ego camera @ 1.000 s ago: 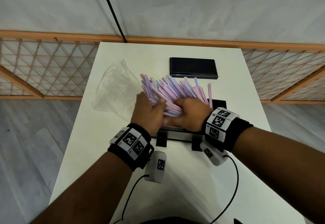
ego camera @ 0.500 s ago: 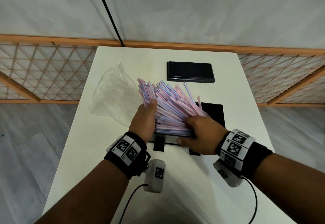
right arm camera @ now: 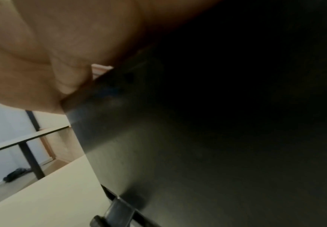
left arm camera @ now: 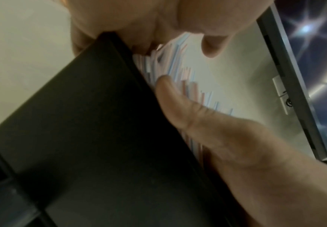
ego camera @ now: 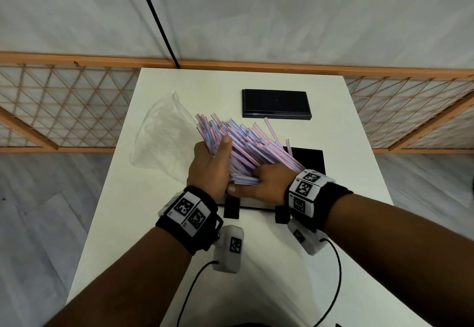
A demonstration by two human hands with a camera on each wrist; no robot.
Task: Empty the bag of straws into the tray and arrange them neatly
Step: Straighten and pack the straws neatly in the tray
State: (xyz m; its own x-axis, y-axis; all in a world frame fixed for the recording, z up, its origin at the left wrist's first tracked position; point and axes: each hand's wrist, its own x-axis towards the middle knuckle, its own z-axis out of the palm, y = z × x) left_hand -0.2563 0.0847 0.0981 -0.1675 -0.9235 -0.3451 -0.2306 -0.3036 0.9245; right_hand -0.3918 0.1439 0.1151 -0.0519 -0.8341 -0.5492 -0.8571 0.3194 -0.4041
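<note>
— So, what takes up most of the head view?

— A white table (ego camera: 346, 126), set against a pale wall with a wooden lattice rail on either side. On its left half lies the clear plastic bag (ego camera: 164, 137), crumpled and flat on the tabletop, with no straws visible inside it.

— And the tray?

— The black tray (ego camera: 311, 158) sits near the middle of the table, mostly hidden under the straws and both hands; only its far right corner shows. Beyond it, near the far edge, lies a black rectangular lid (ego camera: 275, 103), well apart from the tray.

— Where are the straws?

— The pink, blue and white striped straws (ego camera: 246, 144) form one thick bundle over the tray, fanned out so their far ends point up and away to the left. A few stray ones stick up at the right of the bundle.

— What about the hands?

— The left hand (ego camera: 210, 170) grips the bundle from its left side, thumb laid up along the straws. The right hand (ego camera: 266, 183) closes round the near ends from the right, fingers curled under them. From the left wrist view the tray (left arm camera: 81, 122) wall is close, the thumb pressing straws (left arm camera: 186, 79) just inside it. The right wrist view is mostly dark tray (right arm camera: 197, 138) surface, fingers blurred.
</note>
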